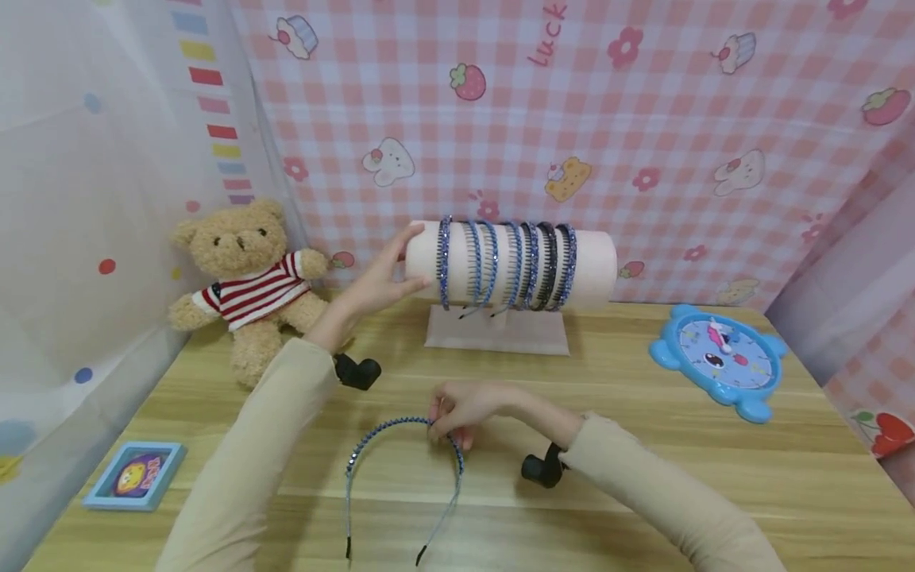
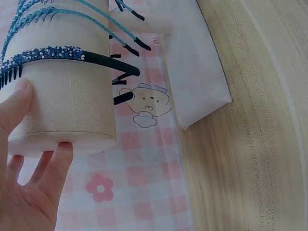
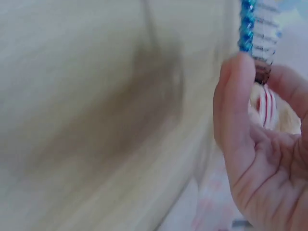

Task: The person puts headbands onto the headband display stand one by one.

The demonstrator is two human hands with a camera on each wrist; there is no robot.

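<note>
My right hand [image 1: 472, 409] pinches a thin blue beaded headband [image 1: 379, 429] on the right side of its arch, its two black tips pointing down towards me. In the right wrist view the beads and fine comb teeth rise above the fingertips. My left hand [image 1: 379, 278] grips the left end of a pale padded roll stand [image 1: 596, 266], thumb on the side and the other fingers at its end rim. Several blue and dark headbands [image 1: 512, 266] hang round the roll. The leftmost, a glittery dark-blue headband [image 2: 53, 55], lies close beside the left thumb.
A teddy bear [image 1: 250, 294] in a striped shirt sits at the back left, beside my left forearm. A blue toy clock [image 1: 725, 361] lies at the right. Near the front left is a small blue frame [image 1: 136, 477]. A checked pink cloth [image 1: 429, 119] hangs behind the wooden table [image 1: 622, 524].
</note>
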